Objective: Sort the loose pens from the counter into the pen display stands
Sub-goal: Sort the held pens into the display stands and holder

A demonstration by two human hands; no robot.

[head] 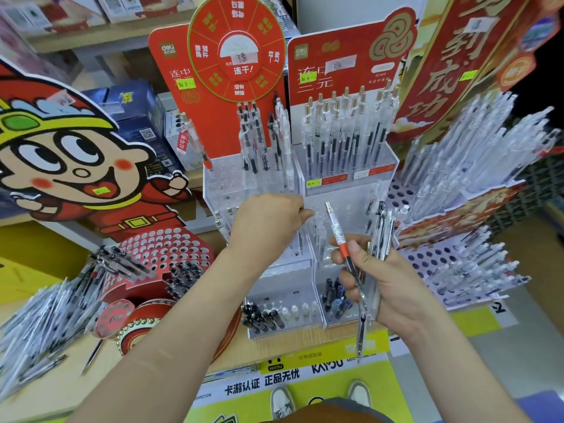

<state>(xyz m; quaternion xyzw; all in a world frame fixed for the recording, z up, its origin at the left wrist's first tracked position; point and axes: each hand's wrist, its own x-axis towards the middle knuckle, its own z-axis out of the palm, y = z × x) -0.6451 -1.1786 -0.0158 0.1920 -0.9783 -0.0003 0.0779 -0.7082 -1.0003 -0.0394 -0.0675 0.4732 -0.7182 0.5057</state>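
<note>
Head view: right hand (393, 285) grips a bundle of pens (381, 233) in front of the clear display stand (341, 198); left hand (268, 224) curls against it, grip unclear

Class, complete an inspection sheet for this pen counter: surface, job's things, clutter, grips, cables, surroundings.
Surface: wooden counter, crowded with displays.
Job's things: loose pens heaped at left; clear stands partly filled; red holed stand mostly unfilled.
Clutter: ink cartridges below the clear stands.
Grips: left hand curled at a clear stand, contents unclear; right hand holds a pen bundle, with an orange-banded pen held apart.
Cables: nothing seen.
Surroundings: cartoon cut-out, boxed stock, red banner.
</note>
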